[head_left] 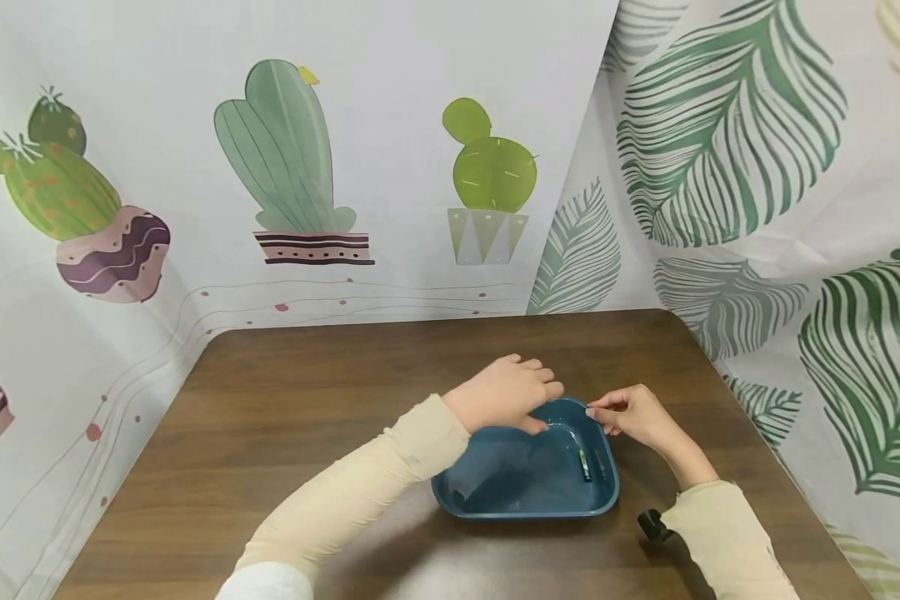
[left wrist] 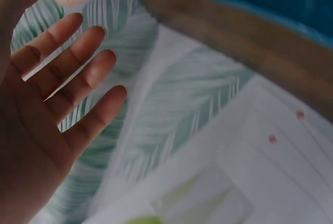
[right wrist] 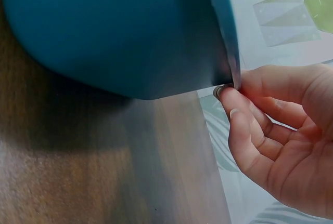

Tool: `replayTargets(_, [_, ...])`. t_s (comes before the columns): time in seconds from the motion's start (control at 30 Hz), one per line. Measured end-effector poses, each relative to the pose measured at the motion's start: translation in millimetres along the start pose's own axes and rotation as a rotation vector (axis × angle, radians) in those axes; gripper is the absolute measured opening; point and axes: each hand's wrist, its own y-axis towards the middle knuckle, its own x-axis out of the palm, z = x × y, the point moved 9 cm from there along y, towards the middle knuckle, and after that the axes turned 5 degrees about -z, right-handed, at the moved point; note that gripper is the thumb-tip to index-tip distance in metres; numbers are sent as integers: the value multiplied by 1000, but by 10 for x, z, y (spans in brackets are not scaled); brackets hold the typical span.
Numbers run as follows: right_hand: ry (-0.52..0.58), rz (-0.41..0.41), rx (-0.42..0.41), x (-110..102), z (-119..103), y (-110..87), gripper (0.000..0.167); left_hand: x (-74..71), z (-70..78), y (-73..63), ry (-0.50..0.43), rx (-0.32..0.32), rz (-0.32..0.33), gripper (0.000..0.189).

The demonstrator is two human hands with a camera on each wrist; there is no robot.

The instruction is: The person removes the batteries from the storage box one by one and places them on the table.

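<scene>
A blue rectangular basin (head_left: 521, 508) with rounded corners stands on the table. Inside it, near the right wall, lies a small dark green cylinder with a pale band, like a battery (head_left: 584, 464). My right hand (head_left: 637, 414) pinches the basin's rim at the far right corner; the right wrist view shows thumb and fingertips on the rim (right wrist: 229, 42). Over the basin's far left side hovers my left hand (head_left: 512, 392), its fingers spread and nothing in it. In the left wrist view the left hand's palm (left wrist: 41, 109) faces the camera, apart from the basin.
The brown wooden table (head_left: 292, 400) runs back to a white cloth (head_left: 405, 100) printed with cacti. A leaf-printed cloth (head_left: 727, 150) hangs at the right. A black wrist camera (head_left: 653, 525) sticks out from the right sleeve, close to the tabletop.
</scene>
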Motion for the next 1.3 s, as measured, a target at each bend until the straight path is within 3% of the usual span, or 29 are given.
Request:
replayTargets(0.3, [5,9,-6,-8,4,-4,15,332,298,425,44,42,-146,57])
replayTargets(0.43, [19,15,-4,-6,-9,-12,15,467,375,529,56,42,-201,63])
replayTargets(0.67, [21,15,0,-3,6,-3,15,660,567,634,53,68,-290,55])
replayTargets(0.97, [14,17,3,-15,22,-3,14,797,764,750,110,67,-281,44])
replayTargets(1.3, [20,11,-2,-15,20,3,15,912,788,791,113,46,-278,44])
